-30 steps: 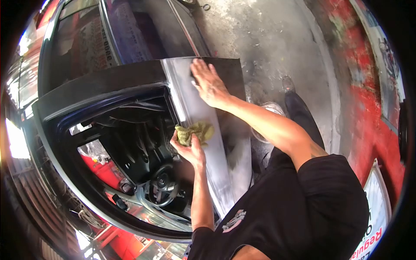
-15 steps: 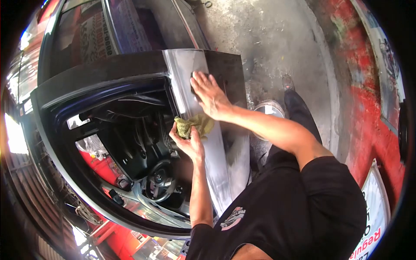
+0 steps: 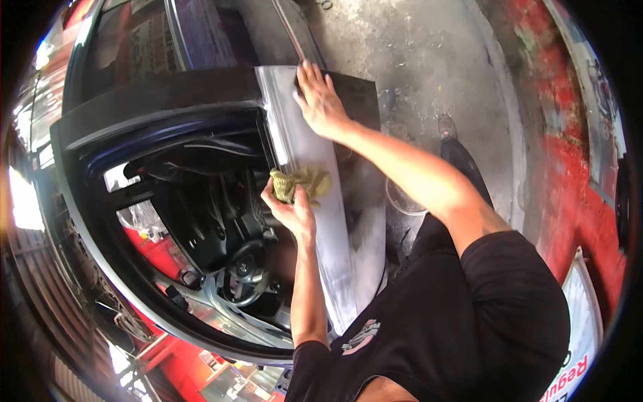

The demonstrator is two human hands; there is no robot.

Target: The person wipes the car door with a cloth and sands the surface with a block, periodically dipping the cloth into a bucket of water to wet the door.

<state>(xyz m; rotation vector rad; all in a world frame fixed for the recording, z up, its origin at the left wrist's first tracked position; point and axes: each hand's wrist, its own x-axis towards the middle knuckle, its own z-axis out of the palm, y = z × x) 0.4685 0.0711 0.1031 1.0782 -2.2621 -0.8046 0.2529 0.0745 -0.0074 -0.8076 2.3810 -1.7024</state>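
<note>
A car door [image 3: 328,248] with a grey, dull, patchy outer panel stands open on its window frame side. My left hand [image 3: 295,218] is closed round a crumpled yellow-green cloth [image 3: 301,184] at the window sill edge of the door. Farther up the same panel, my right hand [image 3: 321,104] lies with fingers stretched out, pressing on the surface near the door's far edge. A dark sanding pad [image 3: 297,83] shows as a thin edge beneath its fingers; most of it is hidden by the hand.
Through the window opening are a steering wheel [image 3: 245,271] and dark interior. A bucket [image 3: 405,197] stands on the concrete floor [image 3: 429,60] beside my leg, partly hidden by my right arm. A red wall [image 3: 562,167] and a banner [image 3: 581,315] are to the right.
My right hand has slid up along the panel, away from my body, toward the door's far edge. My left hand keeps the cloth in nearly the same place.
</note>
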